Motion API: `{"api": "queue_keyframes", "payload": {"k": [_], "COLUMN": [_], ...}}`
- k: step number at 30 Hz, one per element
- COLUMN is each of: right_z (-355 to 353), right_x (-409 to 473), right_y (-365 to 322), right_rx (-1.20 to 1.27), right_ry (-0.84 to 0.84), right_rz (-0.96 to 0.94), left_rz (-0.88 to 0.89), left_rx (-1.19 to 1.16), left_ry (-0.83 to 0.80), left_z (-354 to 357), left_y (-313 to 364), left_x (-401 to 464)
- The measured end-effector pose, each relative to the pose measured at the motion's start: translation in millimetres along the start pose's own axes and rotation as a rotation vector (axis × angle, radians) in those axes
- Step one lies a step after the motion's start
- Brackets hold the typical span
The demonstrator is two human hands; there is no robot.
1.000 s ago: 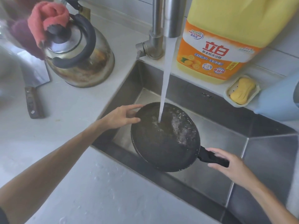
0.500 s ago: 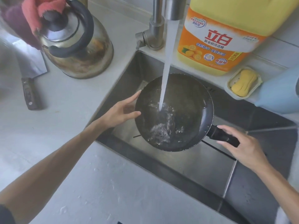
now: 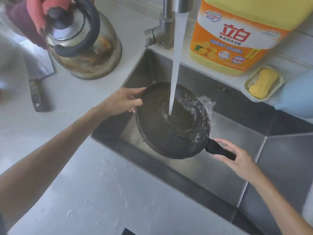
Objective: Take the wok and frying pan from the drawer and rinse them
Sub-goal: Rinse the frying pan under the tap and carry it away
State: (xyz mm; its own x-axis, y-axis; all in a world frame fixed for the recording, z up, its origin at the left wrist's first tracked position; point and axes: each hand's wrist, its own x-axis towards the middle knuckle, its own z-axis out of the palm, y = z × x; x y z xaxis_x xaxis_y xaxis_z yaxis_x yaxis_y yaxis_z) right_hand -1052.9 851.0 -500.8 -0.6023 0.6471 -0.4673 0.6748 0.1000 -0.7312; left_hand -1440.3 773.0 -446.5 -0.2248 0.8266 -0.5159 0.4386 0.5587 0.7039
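While both hands grip the frying pan, kettle, detergent jug, soap around

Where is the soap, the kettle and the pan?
soap point(image 3: 264, 83), head view, middle of the yellow bar.
kettle point(image 3: 94, 53), head view, steel body.
pan point(image 3: 162, 133), head view, wet inner bottom.

Kettle, cleaver, detergent jug, soap.

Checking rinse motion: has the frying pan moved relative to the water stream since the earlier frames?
Yes. The frying pan has tilted, its rim by the left hand raised, and water now spills over its far right edge beside the stream.
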Motion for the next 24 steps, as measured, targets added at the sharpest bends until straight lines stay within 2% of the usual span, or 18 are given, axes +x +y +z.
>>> {"api": "queue_keyframes", "payload": {"k": [5,9,12,14,17,20,24], "right_z": [-52,-74,-73,-65,-49,-26,10], "right_x": [0,-2,-3,-2,1,7,15], "right_y": [-13,-25,-22,-17,-10,-2,5], "right_rx": [-0.29,-0.556,-0.654,-0.639,-0.522,-0.331,-0.112], "right_ry": [-0.027,0.091,0.205,0.272,0.346,0.331,0.238], "right_rz": [-0.013,-0.069,-0.199,-0.251,-0.233,-0.179,-0.106], "left_rz": [-0.044,-0.028,-0.027,0.001,0.092,0.13,0.08], "left_rx": [-0.138,-0.277,-0.355,-0.345,-0.268,-0.17,0.082], "left_ry": [-0.106,-0.123,-0.05,0.018,0.072,0.165,0.358], "left_z": [35,65,76,75,64,48,27], "left_y": [-23,-38,-42,-42,-42,-35,-14], "left_x": [11,14,15,13,5,-4,-18]}}
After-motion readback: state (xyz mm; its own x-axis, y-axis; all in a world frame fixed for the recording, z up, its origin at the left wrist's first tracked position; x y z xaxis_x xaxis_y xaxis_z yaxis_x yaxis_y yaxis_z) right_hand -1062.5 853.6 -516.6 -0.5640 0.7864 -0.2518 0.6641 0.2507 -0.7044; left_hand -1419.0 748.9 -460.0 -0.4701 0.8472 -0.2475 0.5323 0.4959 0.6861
